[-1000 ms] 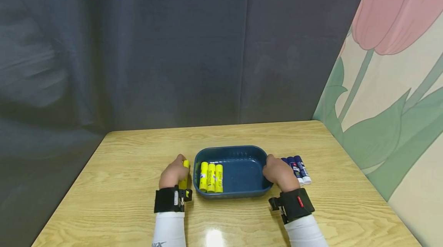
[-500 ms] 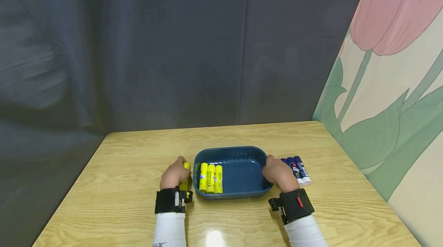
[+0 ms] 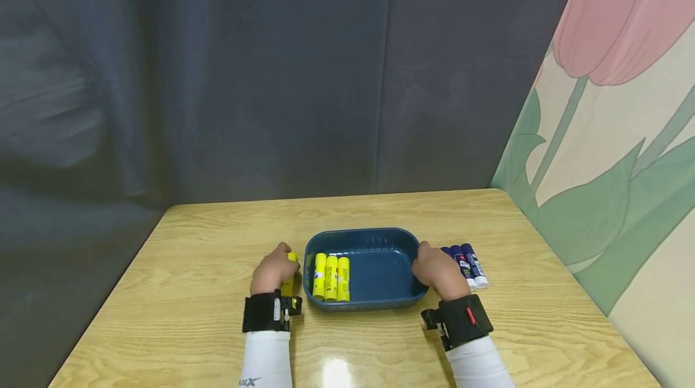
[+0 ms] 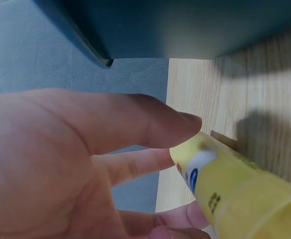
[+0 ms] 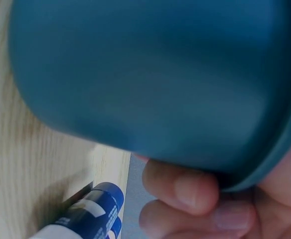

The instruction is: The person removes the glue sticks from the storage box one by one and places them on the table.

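Observation:
My left hand [image 3: 273,271] holds a yellow glue stick [image 4: 227,181] beside the left end of the blue tray [image 3: 382,276]. In the left wrist view the thumb [image 4: 150,122] lies on one side of the stick and the fingers reach to the other. Three yellow glue sticks [image 3: 331,279] lie side by side in the tray's left part. My right hand [image 3: 438,271] grips the tray's right rim, with curled fingers [image 5: 183,191] under the rim in the right wrist view. The thumb of that hand is hidden.
Blue glue sticks [image 3: 475,266] with white ends lie together on the wooden table [image 3: 179,291], just right of my right hand, which partly covers one. A dark curtain [image 3: 282,86] hangs behind the table. A wall painted with tulips [image 3: 613,195] stands on the right.

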### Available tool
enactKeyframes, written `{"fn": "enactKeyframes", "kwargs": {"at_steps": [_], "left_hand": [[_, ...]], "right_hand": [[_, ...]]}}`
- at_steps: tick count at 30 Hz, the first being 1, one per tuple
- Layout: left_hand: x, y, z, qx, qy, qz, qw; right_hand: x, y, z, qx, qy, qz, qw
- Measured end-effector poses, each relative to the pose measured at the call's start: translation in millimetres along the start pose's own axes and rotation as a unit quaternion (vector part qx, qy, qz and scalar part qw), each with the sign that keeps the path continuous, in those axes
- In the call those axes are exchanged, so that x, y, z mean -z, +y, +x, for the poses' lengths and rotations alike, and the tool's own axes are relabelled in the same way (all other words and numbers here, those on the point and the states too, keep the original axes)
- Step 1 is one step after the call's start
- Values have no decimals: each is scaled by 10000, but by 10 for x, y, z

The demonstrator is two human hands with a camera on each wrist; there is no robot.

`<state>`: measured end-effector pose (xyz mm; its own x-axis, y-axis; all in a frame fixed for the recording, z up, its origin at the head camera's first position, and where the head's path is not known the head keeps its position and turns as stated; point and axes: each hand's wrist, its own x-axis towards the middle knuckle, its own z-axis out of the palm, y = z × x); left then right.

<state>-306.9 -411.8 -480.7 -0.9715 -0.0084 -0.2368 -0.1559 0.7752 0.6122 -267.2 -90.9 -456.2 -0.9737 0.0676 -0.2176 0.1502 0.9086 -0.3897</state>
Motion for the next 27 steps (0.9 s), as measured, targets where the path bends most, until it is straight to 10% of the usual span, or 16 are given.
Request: {"fn": "enactKeyframes", "kwargs": {"at_steps": [27], "left_hand": [[101, -80, -47, 414, 37, -72, 9991]], "right_hand": [[-11, 10, 14, 43, 41, 16, 10000]]}}
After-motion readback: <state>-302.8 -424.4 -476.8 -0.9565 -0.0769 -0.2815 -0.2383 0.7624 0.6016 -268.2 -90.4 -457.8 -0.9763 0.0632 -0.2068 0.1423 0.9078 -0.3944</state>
